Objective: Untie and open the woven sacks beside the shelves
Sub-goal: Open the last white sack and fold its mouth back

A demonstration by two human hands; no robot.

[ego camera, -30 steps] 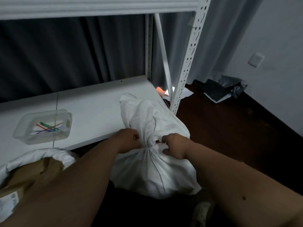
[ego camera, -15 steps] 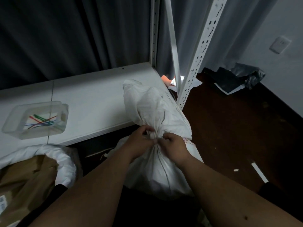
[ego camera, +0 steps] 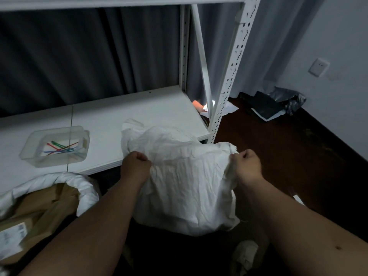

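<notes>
While dark grey curtains point(ego camera: 79, 56) hang across the back of the scene, a white metal shelving unit point(ego camera: 229, 76) stands in front of them, its low white shelf board point(ego camera: 111, 116) running from the left edge to a perforated upright. The floor point(ego camera: 288, 166) to the right is dark wood. In front of the shelf's right end, on the floor, sits a white woven sack point(ego camera: 185, 186), its crumpled top spread wide between two bare arms reaching in from below. The left hand point(ego camera: 135, 166) is curled into a fist around the sack's left top edge; the right hand point(ego camera: 248, 166) is likewise closed on the right top edge. At lower left, a second white sack point(ego camera: 79, 184) lies with its rim rolled down, brown parcels point(ego camera: 39, 212) showing inside. A clear plastic tray point(ego camera: 55, 146) on the shelf holds coloured ties point(ego camera: 60, 149). Dark plastic bags point(ego camera: 274, 104) lie by the wall, below a wall socket point(ego camera: 318, 67).
</notes>
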